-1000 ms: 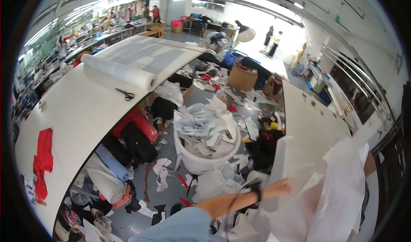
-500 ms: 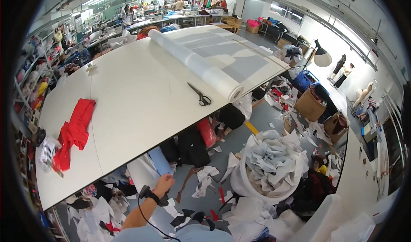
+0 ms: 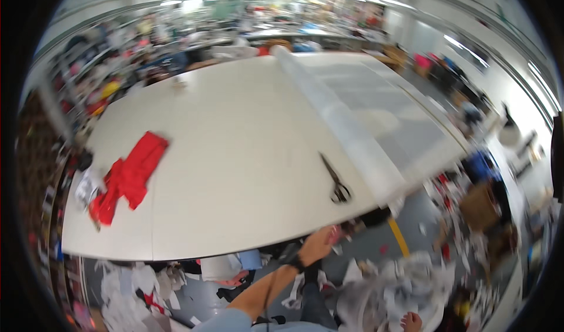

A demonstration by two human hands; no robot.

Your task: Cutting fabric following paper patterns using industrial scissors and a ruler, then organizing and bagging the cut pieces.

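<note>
My left hand (image 3: pixel 316 245), with a dark band on the wrist, reaches over the near edge of the white table (image 3: pixel 235 156). Motion blurs its fingers, and a reddish bundle (image 3: pixel 335 234) under the table shows just past them; whether they touch I cannot tell. Only part of my right hand (image 3: pixel 411 322) shows at the lower edge, beside a large bin of pale scraps (image 3: pixel 405 285); its fingers are too unclear to read. Black-handled scissors (image 3: pixel 336 182) lie on the tabletop, beyond my left hand. Farther left, a red garment (image 3: pixel 138 170) rests crumpled.
A long roll of whitish sheet (image 3: pixel 346 132) lies across the table's right part, partly unrolled over grey shapes. Paper and fabric scraps (image 3: pixel 129 291) litter the floor. Cardboard boxes (image 3: pixel 479 206) stand at the right, and cluttered work tables fill the background.
The view has swung left, so the table and its contents sit farther right. My left hand has moved up and right to the table edge. My right hand has come into view.
</note>
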